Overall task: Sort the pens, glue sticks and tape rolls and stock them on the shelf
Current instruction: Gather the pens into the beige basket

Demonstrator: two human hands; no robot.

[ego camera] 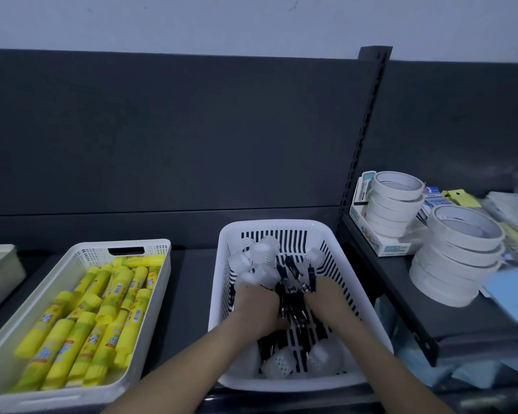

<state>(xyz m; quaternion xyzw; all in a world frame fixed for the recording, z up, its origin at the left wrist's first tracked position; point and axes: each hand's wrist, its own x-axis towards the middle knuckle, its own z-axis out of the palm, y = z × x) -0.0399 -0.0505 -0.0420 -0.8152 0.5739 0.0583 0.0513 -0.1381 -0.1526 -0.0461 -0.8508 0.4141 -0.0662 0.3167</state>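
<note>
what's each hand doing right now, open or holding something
Left hand: closed round a bunch of black pens in the white basket.
Right hand: fingers among the same pens; grip cannot be told.

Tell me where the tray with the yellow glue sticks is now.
In the head view the tray stands at the lower left on the dark shelf, directly left of the white basket of pens.

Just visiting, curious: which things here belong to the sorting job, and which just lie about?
Part of the job: black pens and small clear tape rolls in the white slotted plastic basket, with left hand and right hand in it; yellow glue sticks in the cream perforated tray; stacked white tape rolls.
Lying about: white-and-teal cardboard box, yellow paper tag, blue sheet.
</note>
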